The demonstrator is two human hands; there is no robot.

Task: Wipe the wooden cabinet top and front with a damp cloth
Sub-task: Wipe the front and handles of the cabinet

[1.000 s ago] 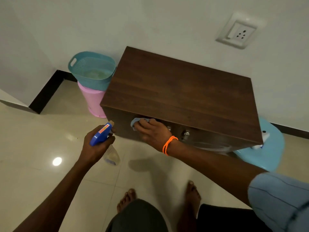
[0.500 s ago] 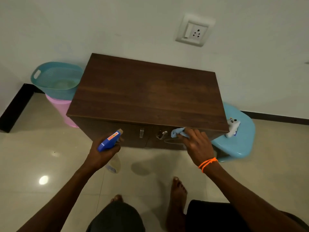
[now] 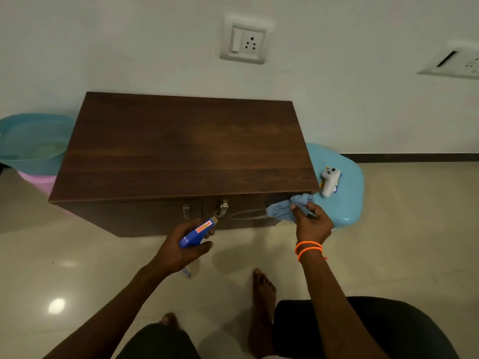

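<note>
The right hand (image 3: 312,224) has its grip closed on a bunched blue cloth (image 3: 287,209), pressed to the cabinet (image 3: 181,149) front just under the top's front right corner. The left hand (image 3: 181,248) has its grip wrapped around a blue spray bottle (image 3: 198,233), nozzle toward the door handles (image 3: 204,209). A light blue stool (image 3: 344,203) stands just right of the cabinet, a teal basket (image 3: 31,143) at its left.

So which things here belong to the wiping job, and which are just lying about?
In use:
wooden cabinet
blue cloth in right hand
spray bottle in left hand

Lying about:
teal basket
pink bin
blue stool
white toy
</note>
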